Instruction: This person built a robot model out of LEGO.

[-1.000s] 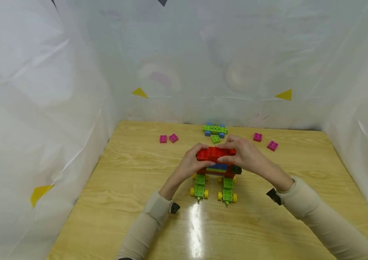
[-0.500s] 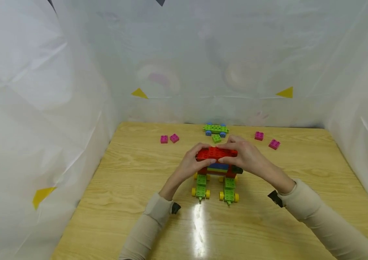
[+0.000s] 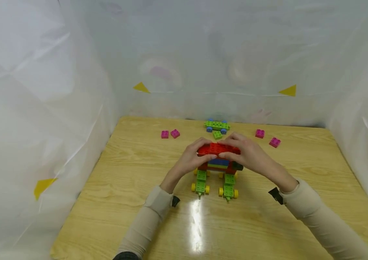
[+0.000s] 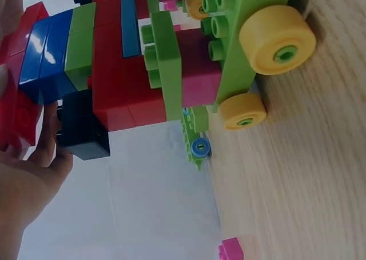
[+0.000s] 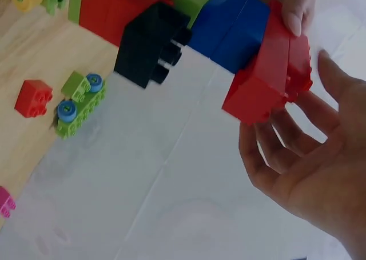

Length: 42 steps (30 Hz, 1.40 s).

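A toy building-brick model stands on two green wheeled bases (image 3: 228, 189) with yellow wheels. Its upper part has blue bricks (image 4: 54, 51) topped by a layer of red bricks (image 3: 218, 148). Dark bricks stick out at both sides, one clear in the right wrist view as a black brick (image 5: 151, 43). My left hand (image 3: 188, 159) grips the red layer from the left, thumb along the front. On the other end, my right hand (image 3: 252, 155) holds the same layer, thumb in front and fingers behind. The head view hides most fingertips behind the bricks.
Behind the model are a green wheeled base (image 3: 217, 125) with blue wheels and a small green brick (image 3: 217, 135). Pink bricks lie at the back left (image 3: 170, 134) and back right (image 3: 267, 137). A loose red brick (image 5: 33, 98) shows in the right wrist view. White sheeting encloses the table.
Both hands stay on the red layer, with only a slight shift of the right fingers. The head view has tilted a little, so the table sits slightly higher in it.
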Each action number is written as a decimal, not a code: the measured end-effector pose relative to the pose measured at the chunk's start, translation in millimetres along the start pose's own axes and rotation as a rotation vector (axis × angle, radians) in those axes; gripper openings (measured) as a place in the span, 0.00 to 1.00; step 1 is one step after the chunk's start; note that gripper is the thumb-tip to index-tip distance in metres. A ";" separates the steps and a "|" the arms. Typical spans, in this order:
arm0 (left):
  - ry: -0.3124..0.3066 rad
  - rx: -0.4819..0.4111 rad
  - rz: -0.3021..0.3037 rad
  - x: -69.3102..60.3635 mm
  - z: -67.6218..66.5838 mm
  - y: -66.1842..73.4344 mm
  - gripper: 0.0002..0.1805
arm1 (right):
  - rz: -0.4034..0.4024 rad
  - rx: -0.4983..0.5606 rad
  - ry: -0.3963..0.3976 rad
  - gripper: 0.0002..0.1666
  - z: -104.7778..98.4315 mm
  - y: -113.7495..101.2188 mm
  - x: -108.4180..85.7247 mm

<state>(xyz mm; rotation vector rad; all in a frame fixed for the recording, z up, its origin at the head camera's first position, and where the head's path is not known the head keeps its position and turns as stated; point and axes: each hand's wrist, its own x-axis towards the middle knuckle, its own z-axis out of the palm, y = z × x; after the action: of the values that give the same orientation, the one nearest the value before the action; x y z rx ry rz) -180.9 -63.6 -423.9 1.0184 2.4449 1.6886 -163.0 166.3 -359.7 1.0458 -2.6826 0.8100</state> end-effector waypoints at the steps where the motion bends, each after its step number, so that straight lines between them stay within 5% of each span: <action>1: -0.004 0.010 -0.004 0.2 0.1 0.0 0.18 | 0.010 0.000 0.008 0.24 -2.7 1.9 -1.1; 5: -0.005 0.055 -0.014 2.1 0.0 1.0 0.20 | 0.101 0.010 0.086 0.22 -19.5 20.7 -5.2; 10: 0.002 0.086 -0.048 2.4 -1.1 -0.2 0.23 | 0.219 0.028 0.171 0.20 -31.3 74.2 -13.3; 19: -0.010 0.067 -0.086 -0.1 -0.9 -2.5 0.24 | 0.411 0.001 0.201 0.21 -11.1 163.1 -53.9; 35: -0.012 0.036 -0.095 -1.8 -3.6 3.1 0.26 | 0.469 -0.083 0.205 0.23 6.1 205.8 -64.0; 42: -0.003 0.082 -0.010 4.6 -3.6 11.1 0.24 | 0.548 -0.119 0.161 0.28 12.1 218.4 -67.8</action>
<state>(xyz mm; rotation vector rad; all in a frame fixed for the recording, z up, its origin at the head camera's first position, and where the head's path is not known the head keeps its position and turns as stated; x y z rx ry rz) -180.2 -61.9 -411.4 1.0139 2.5325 1.5955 -256.9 332.9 -485.8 0.1981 -2.8555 0.7553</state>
